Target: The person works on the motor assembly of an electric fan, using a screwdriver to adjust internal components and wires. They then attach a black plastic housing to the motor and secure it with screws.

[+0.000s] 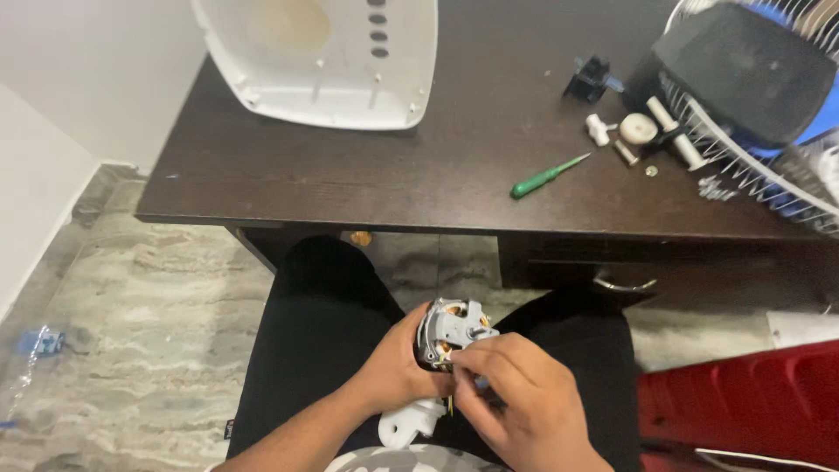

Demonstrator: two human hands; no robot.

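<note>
1. The left hand point(395, 371) wraps the small grey metal fan motor point(447, 332) with copper windings from its left side; its fingers are curled close round the housing, holding it over the lap, between the black-clad thighs.
2. The right hand point(516, 402) lies just beside the motor on its right, fingers point(472, 358) pinched narrow and touching the motor's lower right edge; what they pinch is too small to tell.
3. The motor's short shaft points right and slightly up, towards the bench; its long axis runs that way, with a white plastic mount point(411, 421) hanging below the hands.
4. Farther off, on the dark brown wooden bench point(306, 175), a green-handled screwdriver point(546, 177) lies slanted, tip to the upper right.
5. Near it sit small white plastic knobs and pegs point(638, 129).
6. At the far edge rest a white plastic fan base shell point(319, 61) and a white wire fan guard point(752, 166).
</note>
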